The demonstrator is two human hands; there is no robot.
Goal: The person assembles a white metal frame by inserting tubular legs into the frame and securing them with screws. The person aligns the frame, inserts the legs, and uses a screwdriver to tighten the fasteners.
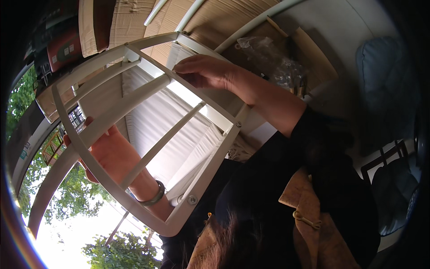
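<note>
In front of me tilts a white frame (179, 210) of slats, round bars and corner posts, with bolt heads showing at its right side. It looks like part of a chair or small stand, but I cannot tell which. My left hand (109, 145), a dark bangle (153, 196) on its wrist, reaches behind the slats and is closed around a thick bar at the left. My right hand (208, 74) is closed on the upper cross rail, its thumb side showing and some fingertips hidden behind it.
Flattened cardboard (228, 18) with white rods (190, 13) lies at the back. An open carton (318, 54) with clear plastic wrap (273, 58) stands right of it. Blue-grey cushioned seating (387, 85) is at the far right. Red boxes (65, 51) stand upper left, with leafy trees (67, 195) outside below.
</note>
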